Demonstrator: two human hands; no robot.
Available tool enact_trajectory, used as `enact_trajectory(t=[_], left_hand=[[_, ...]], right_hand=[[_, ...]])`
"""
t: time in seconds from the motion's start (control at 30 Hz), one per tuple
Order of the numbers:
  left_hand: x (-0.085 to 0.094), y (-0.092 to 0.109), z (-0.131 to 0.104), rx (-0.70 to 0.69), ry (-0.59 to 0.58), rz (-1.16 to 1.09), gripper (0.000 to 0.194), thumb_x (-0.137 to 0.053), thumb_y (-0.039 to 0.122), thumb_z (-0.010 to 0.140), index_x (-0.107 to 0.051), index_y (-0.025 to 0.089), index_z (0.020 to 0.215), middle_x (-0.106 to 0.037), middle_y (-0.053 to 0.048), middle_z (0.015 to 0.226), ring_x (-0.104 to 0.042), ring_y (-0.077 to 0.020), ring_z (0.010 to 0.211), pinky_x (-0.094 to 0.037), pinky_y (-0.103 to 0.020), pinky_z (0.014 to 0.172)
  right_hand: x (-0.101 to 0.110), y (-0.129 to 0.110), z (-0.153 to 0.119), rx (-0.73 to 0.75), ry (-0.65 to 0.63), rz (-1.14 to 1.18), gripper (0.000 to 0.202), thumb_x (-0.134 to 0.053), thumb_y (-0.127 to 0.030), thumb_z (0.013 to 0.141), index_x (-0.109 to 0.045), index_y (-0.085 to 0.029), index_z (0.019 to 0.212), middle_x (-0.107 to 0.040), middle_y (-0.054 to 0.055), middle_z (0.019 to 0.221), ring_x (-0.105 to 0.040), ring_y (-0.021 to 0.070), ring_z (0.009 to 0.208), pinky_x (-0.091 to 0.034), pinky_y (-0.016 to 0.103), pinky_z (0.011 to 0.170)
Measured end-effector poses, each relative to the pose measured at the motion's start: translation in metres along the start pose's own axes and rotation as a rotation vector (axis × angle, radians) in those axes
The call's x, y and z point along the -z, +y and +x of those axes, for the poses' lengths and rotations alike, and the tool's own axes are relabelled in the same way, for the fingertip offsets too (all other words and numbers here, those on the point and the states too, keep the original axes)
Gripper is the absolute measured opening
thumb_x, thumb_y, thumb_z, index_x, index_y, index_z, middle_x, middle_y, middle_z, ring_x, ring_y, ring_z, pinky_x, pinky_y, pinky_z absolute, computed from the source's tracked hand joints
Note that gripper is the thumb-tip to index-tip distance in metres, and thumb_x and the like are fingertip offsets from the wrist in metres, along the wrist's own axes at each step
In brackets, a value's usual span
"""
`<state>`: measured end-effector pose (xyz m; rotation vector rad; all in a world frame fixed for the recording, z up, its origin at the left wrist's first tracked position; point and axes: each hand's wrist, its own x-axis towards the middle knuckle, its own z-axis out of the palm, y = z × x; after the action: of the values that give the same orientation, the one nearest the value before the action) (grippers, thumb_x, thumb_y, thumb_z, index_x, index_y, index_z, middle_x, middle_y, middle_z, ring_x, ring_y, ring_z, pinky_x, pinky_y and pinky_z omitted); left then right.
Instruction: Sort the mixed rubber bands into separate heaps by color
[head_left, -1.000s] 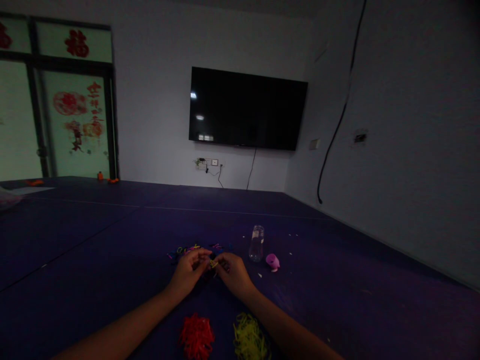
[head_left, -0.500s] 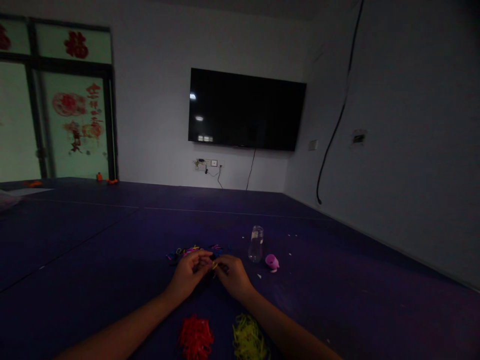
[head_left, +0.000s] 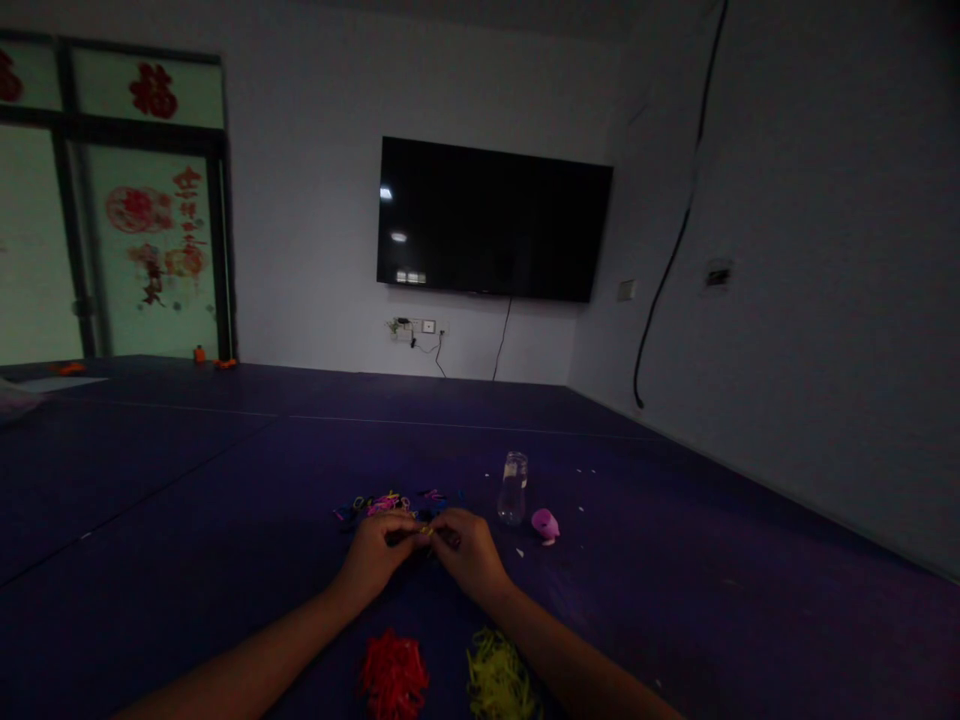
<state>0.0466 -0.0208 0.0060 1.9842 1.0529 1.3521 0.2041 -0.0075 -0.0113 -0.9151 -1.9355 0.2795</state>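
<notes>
Left hand (head_left: pixel 375 548) and right hand (head_left: pixel 466 548) are held almost tip to tip, and a small yellow band (head_left: pixel 426 530) is pinched between them by thumb and forefinger of each, its shape being partly hidden by the fingertips. Fine two-handed working of that band is judged to be the step in hand; a light, steady pinch on both sides seems to be called for. Just beyond the left hand, coloured bands (head_left: pixel 384 503) are loosely scattered; on the near side, a red heap (head_left: pixel 394 675) is set left of a yellow heap (head_left: pixel 501 675). Past the right hand, a clear bottle (head_left: pixel 513 490) is stood upright, with a pink cup-like thing (head_left: pixel 545 524) tipped just beside it. All are borne by a wide, dark purple surface (head_left: pixel 225 520). Across the dim room, from the left, a glass door (head_left: pixel 161 325) is decorated in red, a black television (head_left: pixel 495 220) is mounted on the pale wall (head_left: pixel 300 200), and a dark cable (head_left: pixel 682 235) is hung along the right-hand wall (head_left: pixel 825 300).
</notes>
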Motion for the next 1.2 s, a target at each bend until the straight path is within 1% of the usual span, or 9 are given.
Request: enact_trajectory(t=[0.13, 0.27, 0.43, 0.53, 0.67, 0.77, 0.93, 1.07, 1.2], left_hand=[[0.0002, 0.0010, -0.0005, -0.009, 0.016, 0.015, 0.016, -0.065, 0.033, 0.065, -0.068, 0.020, 0.055, -0.067, -0.003, 0.061, -0.061, -0.0212, 0.067, -0.047, -0.031, 0.065], [0.0006, 0.0055, -0.0022, 0.013, 0.025, 0.022, 0.017, -0.063, 0.033, 0.067, -0.067, 0.020, 0.056, -0.066, -0.002, 0.059, -0.060, -0.0197, 0.063, -0.046, -0.029, 0.062], [-0.0003, 0.0042, -0.0029, 0.062, 0.024, -0.014, 0.018, -0.058, 0.034, 0.071, -0.066, 0.019, 0.062, -0.065, -0.002, 0.060, -0.059, -0.0181, 0.059, -0.046, -0.027, 0.058], [-0.0012, 0.0003, -0.0025, 0.078, 0.018, -0.035, 0.018, -0.056, 0.033, 0.072, -0.065, 0.019, 0.065, -0.064, -0.002, 0.062, -0.058, -0.0177, 0.060, -0.046, -0.026, 0.057], [-0.0016, -0.0010, -0.0021, 0.092, -0.013, -0.062, 0.021, -0.055, 0.036, 0.073, -0.061, 0.018, 0.065, -0.061, -0.001, 0.062, -0.057, -0.0166, 0.060, -0.045, -0.025, 0.057], [-0.0012, 0.0020, -0.0025, 0.101, -0.039, -0.108, 0.021, -0.057, 0.038, 0.072, -0.059, 0.018, 0.067, -0.061, -0.001, 0.064, -0.057, -0.0164, 0.062, -0.045, -0.025, 0.058], [-0.0015, 0.0030, -0.0027, 0.104, -0.066, -0.128, 0.020, -0.066, 0.036, 0.064, -0.060, 0.018, 0.069, -0.062, 0.000, 0.067, -0.057, -0.0167, 0.064, -0.045, -0.026, 0.060], [-0.0025, -0.0003, -0.0020, 0.114, -0.031, -0.105, 0.016, -0.067, 0.032, 0.061, -0.061, 0.018, 0.065, -0.063, 0.000, 0.065, -0.059, -0.0174, 0.064, -0.045, -0.027, 0.060], [-0.0017, 0.0024, -0.0028, 0.131, -0.012, -0.058, 0.014, -0.064, 0.032, 0.064, -0.063, 0.018, 0.064, -0.065, 0.000, 0.066, -0.059, -0.0173, 0.062, -0.046, -0.028, 0.060]], right_hand=[[0.0005, -0.0014, -0.0007, 0.008, 0.004, -0.022, 0.013, -0.053, -0.011, 0.071, -0.064, -0.018, 0.070, -0.059, 0.000, 0.064, -0.054, 0.0113, 0.058, -0.038, 0.020, 0.053], [0.0006, -0.0027, -0.0002, 0.017, 0.000, -0.057, 0.013, -0.054, -0.010, 0.071, -0.064, -0.019, 0.070, -0.059, 0.000, 0.063, -0.053, 0.0108, 0.057, -0.038, 0.020, 0.053], [0.0000, -0.0029, -0.0001, 0.016, 0.017, -0.066, 0.010, -0.055, -0.015, 0.073, -0.064, -0.019, 0.070, -0.058, 0.000, 0.062, -0.053, 0.0110, 0.057, -0.038, 0.020, 0.053], [-0.0010, -0.0022, -0.0009, -0.015, 0.023, -0.038, 0.009, -0.055, -0.017, 0.073, -0.063, -0.019, 0.071, -0.059, 0.000, 0.064, -0.054, 0.0111, 0.057, -0.039, 0.020, 0.052], [-0.0021, -0.0014, -0.0016, -0.054, 0.019, 0.028, 0.010, -0.053, -0.014, 0.072, -0.062, -0.019, 0.072, -0.060, -0.001, 0.064, -0.055, 0.0108, 0.057, -0.039, 0.019, 0.052], [-0.0020, -0.0012, -0.0012, -0.068, 0.017, 0.059, 0.011, -0.052, -0.014, 0.071, -0.062, -0.019, 0.073, -0.061, -0.001, 0.065, -0.056, 0.0112, 0.058, -0.040, 0.020, 0.053], [-0.0012, -0.0014, -0.0005, -0.076, 0.027, 0.044, 0.007, -0.054, -0.016, 0.072, -0.061, -0.018, 0.070, -0.061, 0.000, 0.064, -0.056, 0.0119, 0.057, -0.039, 0.020, 0.053], [-0.0004, -0.0027, -0.0007, -0.070, 0.021, 0.041, 0.007, -0.055, -0.017, 0.072, -0.061, -0.019, 0.070, -0.061, 0.000, 0.064, -0.056, 0.0119, 0.058, -0.039, 0.020, 0.053], [0.0002, -0.0037, -0.0009, -0.068, 0.008, 0.037, 0.008, -0.054, -0.016, 0.073, -0.062, -0.018, 0.071, -0.060, 0.000, 0.064, -0.055, 0.0114, 0.058, -0.038, 0.020, 0.053]])
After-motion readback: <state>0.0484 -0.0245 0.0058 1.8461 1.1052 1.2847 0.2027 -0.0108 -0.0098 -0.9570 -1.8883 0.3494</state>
